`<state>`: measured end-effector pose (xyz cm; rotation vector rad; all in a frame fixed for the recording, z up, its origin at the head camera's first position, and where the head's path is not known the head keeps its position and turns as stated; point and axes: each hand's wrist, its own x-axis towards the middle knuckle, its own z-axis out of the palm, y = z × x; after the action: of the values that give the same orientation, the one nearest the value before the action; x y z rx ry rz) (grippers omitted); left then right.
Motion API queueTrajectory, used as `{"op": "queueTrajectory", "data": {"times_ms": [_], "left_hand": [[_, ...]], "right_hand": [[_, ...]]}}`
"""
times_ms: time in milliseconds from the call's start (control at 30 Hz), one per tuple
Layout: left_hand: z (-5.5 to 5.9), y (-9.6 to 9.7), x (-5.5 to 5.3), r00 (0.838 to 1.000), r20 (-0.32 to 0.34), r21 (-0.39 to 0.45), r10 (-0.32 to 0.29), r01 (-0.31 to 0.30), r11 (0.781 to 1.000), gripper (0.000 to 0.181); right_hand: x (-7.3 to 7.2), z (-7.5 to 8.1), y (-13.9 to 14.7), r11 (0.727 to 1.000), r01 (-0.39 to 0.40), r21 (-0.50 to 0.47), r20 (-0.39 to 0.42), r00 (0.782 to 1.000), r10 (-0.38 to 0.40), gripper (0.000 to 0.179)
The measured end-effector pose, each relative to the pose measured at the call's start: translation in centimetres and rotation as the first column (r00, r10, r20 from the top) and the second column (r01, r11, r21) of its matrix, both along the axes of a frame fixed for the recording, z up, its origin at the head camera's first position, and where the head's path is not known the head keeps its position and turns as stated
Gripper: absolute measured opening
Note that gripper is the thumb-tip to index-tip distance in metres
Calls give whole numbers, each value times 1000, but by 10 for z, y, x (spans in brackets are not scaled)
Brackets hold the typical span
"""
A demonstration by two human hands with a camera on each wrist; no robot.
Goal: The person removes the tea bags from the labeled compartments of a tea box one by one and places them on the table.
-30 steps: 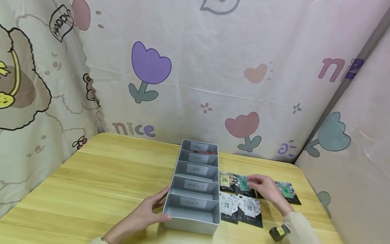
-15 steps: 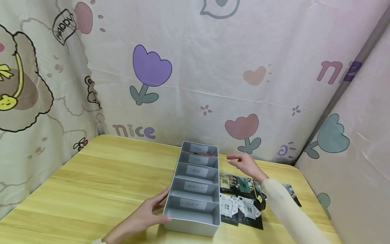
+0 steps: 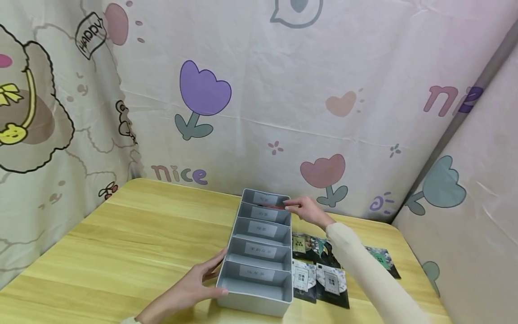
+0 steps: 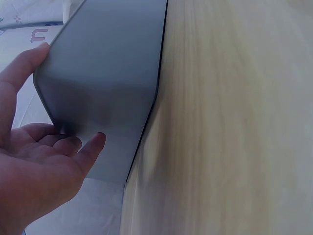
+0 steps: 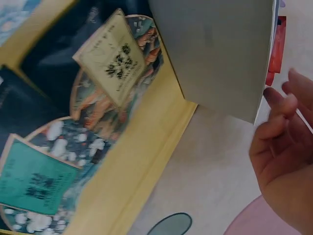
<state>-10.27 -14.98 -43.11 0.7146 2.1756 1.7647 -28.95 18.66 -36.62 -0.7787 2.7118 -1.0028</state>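
A long grey box point(image 3: 255, 304) with several labelled compartments stands on the table. My left hand point(image 3: 198, 281) grips its near left corner, thumb at the front wall and fingers along the left side; in the left wrist view the thumb lies at the rim. At the farthest compartment, my right hand point(image 3: 309, 211) reaches to the right rim, fingertips close to red packets point(image 3: 276, 207) inside. In the right wrist view the red packets point(image 5: 278, 46) show past the grey wall, the fingers loosely bent just below them and holding nothing visible.
Right of the box lie flat dark sachets: one with a yellow label point(image 3: 299, 244), two with white labels point(image 3: 331, 283), and a green-labelled one point(image 3: 380, 257) farther right. My right sleeve point(image 3: 364, 270) passes over others. A printed curtain point(image 3: 259, 99) hangs behind the table.
My right hand has moved from over the green-labelled sachets, up and left, to the far compartment's rim. My left hand has stayed at the box corner.
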Motion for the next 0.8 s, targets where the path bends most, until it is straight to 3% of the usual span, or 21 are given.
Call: {"op": "queueTrajectory", "data": {"times_ms": [233, 467, 800], "left_hand": [[-4, 0, -1, 1000, -15, 18, -3, 3, 1000, 85], [-3, 0, 0, 1000, -17, 0, 12, -12, 1000, 85], [-2, 0, 0, 1000, -19, -22, 16, -16, 1000, 87]], "right_hand": [[-11, -3, -14, 997, -66, 25, 48, 997, 65, 36], [-14, -3, -18, 993, -116, 28, 13, 993, 115, 23], [-16, -1, -16, 993, -118, 6, 1, 993, 118, 24]]}}
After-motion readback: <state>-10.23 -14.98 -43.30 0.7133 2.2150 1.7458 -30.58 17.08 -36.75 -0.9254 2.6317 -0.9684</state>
